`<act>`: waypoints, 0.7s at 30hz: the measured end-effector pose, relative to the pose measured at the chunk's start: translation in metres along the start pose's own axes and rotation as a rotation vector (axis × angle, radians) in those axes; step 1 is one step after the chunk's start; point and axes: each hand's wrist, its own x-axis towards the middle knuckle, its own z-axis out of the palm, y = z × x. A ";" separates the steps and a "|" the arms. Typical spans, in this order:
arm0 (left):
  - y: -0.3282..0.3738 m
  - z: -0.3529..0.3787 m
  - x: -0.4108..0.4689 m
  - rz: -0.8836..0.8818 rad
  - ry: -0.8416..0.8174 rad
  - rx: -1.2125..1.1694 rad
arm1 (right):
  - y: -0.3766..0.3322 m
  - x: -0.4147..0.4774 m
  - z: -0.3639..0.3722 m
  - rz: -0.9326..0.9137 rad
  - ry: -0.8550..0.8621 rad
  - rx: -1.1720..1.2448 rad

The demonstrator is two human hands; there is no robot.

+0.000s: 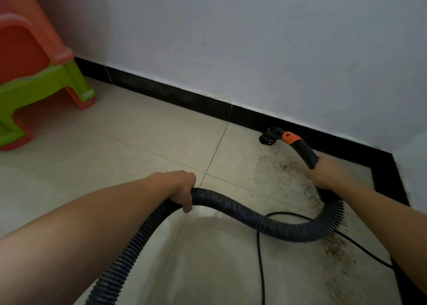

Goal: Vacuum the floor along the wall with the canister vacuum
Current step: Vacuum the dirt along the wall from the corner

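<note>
Left hand (182, 189) grips hose (254, 219); right hand (328, 173) grips handle (305, 149).

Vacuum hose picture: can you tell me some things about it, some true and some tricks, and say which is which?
1. The left hand grips the ribbed hose. True.
2. The nozzle is pressed high up on the wall. False: it is down low by the black baseboard.
3. The right hand holds the black handle just behind the orange collar. True.
4. The tiles near the right hand are spotless. False: brown dirt specks lie there.
5. The stools in the corner are blue. False: the plastic stools are orange and green.
</note>
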 end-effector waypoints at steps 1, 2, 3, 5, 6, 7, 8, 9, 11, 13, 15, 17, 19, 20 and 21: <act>0.002 0.000 0.001 0.006 0.004 0.007 | 0.012 0.000 0.001 0.037 -0.007 0.032; 0.005 -0.001 0.002 0.013 0.012 0.012 | 0.024 0.000 0.001 0.080 -0.017 0.067; 0.009 -0.003 0.003 0.022 0.022 0.015 | 0.037 -0.001 0.000 0.130 -0.026 0.119; 0.013 -0.006 0.005 0.034 0.040 0.022 | 0.059 -0.002 0.001 0.224 -0.046 0.247; 0.017 -0.007 0.006 0.040 0.048 0.037 | 0.070 -0.004 0.000 0.270 -0.057 0.306; 0.019 -0.008 0.006 0.042 0.054 0.055 | 0.078 -0.006 0.001 0.308 -0.075 0.359; 0.018 -0.008 0.006 0.041 0.057 0.075 | 0.083 -0.007 0.002 0.336 -0.095 0.406; 0.017 -0.008 0.005 0.038 0.060 0.097 | 0.085 -0.007 0.004 0.345 -0.115 0.446; 0.008 -0.008 0.001 0.018 0.067 0.138 | 0.076 -0.008 0.008 0.324 -0.143 0.508; -0.004 -0.008 -0.004 -0.012 0.068 0.175 | 0.057 -0.008 0.015 0.259 -0.171 0.530; -0.013 -0.005 -0.009 -0.032 0.064 0.207 | 0.038 -0.008 0.022 0.195 -0.214 0.533; -0.017 -0.002 -0.012 -0.040 0.059 0.207 | 0.030 -0.006 0.026 0.198 -0.227 0.551; -0.016 -0.001 -0.013 -0.038 0.070 0.195 | 0.035 -0.003 0.029 0.264 -0.168 0.562; -0.016 -0.001 -0.013 -0.037 0.082 0.187 | 0.038 -0.002 0.031 0.300 -0.139 0.565; -0.016 -0.002 -0.013 -0.036 0.090 0.179 | 0.041 -0.003 0.034 0.323 -0.121 0.570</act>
